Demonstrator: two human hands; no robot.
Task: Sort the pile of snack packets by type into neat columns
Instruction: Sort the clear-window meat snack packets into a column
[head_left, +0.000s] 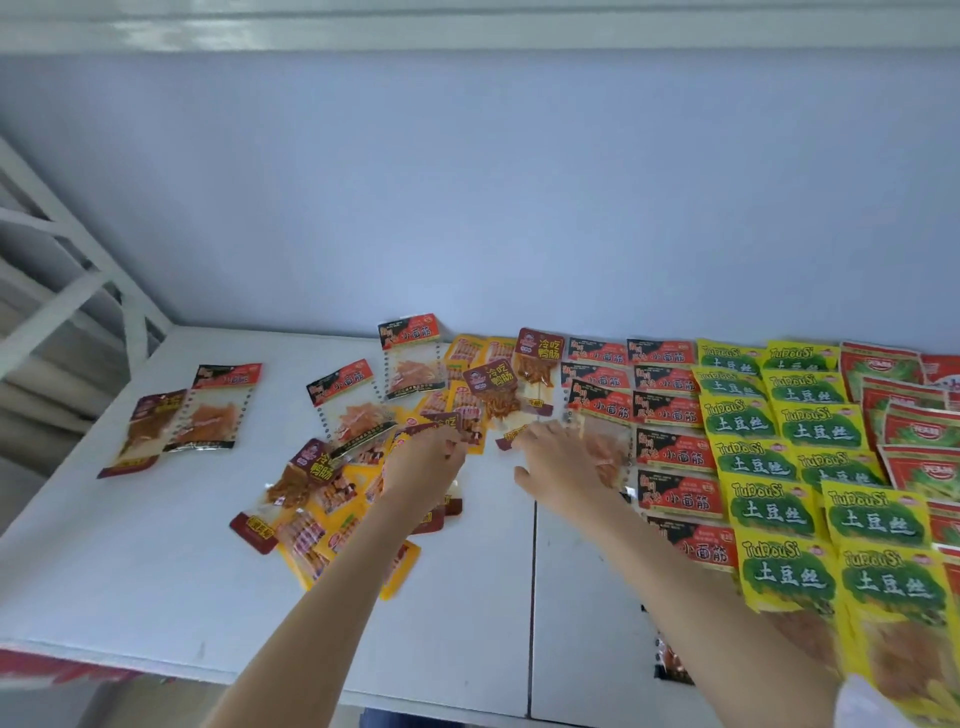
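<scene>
A loose pile of snack packets (343, 499) lies mid-table: yellow ones, maroon-labelled ones and red-black ones, overlapping. My left hand (431, 460) reaches into the pile's far side, its fingers curled on a maroon-labelled packet (441, 423). My right hand (558, 462) lies palm down just right of it, thumb spread. Its fingertips touch the lower end of another maroon packet (493, 389), and its back covers part of a red-black packet (597, 410). To the right stand sorted columns: red-black packets (675, 452), yellow-green packets (769, 514) and red-green packets (914, 415).
Two packets, one maroon (150, 426) and one red-black (218, 405), lie apart at the table's left. The white table (130, 561) has a seam (532, 597) running front to back and meets a pale wall behind. A white metal frame (67, 270) rises at the left.
</scene>
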